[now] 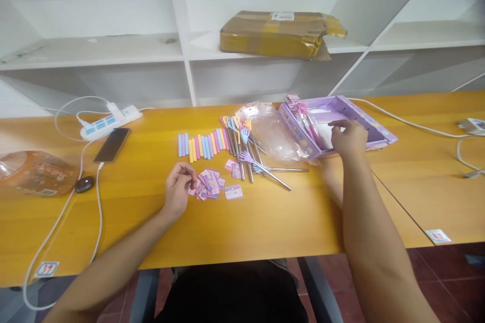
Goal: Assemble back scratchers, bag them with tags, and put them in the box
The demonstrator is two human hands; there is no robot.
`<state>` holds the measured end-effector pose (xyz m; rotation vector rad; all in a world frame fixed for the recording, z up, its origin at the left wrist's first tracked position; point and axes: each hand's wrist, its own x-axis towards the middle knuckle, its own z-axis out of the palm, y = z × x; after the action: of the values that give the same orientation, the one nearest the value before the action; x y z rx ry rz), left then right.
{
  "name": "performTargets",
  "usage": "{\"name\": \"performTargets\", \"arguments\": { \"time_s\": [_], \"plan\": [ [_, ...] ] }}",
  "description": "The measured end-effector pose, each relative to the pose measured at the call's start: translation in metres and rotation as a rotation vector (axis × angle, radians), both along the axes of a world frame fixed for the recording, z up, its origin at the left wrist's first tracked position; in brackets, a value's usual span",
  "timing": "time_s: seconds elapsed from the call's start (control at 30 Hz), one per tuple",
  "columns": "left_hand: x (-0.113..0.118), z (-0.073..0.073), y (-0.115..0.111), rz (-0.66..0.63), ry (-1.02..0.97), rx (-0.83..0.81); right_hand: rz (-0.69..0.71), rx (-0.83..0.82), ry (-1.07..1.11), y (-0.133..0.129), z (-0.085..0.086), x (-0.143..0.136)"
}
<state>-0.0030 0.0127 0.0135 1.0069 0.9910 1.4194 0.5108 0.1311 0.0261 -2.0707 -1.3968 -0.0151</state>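
Observation:
My left hand (179, 187) rests by a loose pile of pink and purple printed cards (210, 183), its fingers curled in; whatever they may hold is hidden. Over the purple box (381, 128) hovers my right hand (350, 137), index finger and thumb apart with nothing visible between them. Inside that box lie pink packaged items (308, 121) in clear plastic. Several metal-rod back scratchers (246, 159) with coloured hand-shaped heads lie mid-table. Left of them is a row of pastel sticks or handles (202, 146). A single card (233, 192) lies apart from the pile.
Clear plastic bags (265, 128) lie against the box. On the left are a power strip (113, 123), a phone (112, 145), a dark mouse (84, 184), an orange plastic package (38, 174) and white cables. A taped cardboard box (273, 35) sits on the shelf behind.

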Motion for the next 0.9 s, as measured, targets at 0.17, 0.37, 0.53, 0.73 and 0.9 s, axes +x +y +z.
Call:
{"name": "performTargets", "arguments": {
  "time_s": [0.17,0.37,0.53,0.73,0.9],
  "plan": [
    [-0.012,0.0,0.019,0.029,0.184,-0.016,0.273,0.047,0.086,-0.008,0.015,-0.045],
    [-0.048,-0.003,0.056,0.216,1.039,0.304,0.848,-0.056,0.02,-0.023,0.003,-0.107],
    [-0.064,-0.026,0.079,0.185,1.389,0.23,0.848,0.032,-0.235,-0.024,-0.023,-0.121],
    [-0.069,-0.038,0.087,0.148,1.413,0.198,0.799,0.057,-0.268,-0.023,-0.026,-0.122],
    [-0.074,-0.032,0.093,0.219,1.338,0.186,0.834,-0.013,-0.223,-0.029,-0.017,-0.127]
  ]
}}
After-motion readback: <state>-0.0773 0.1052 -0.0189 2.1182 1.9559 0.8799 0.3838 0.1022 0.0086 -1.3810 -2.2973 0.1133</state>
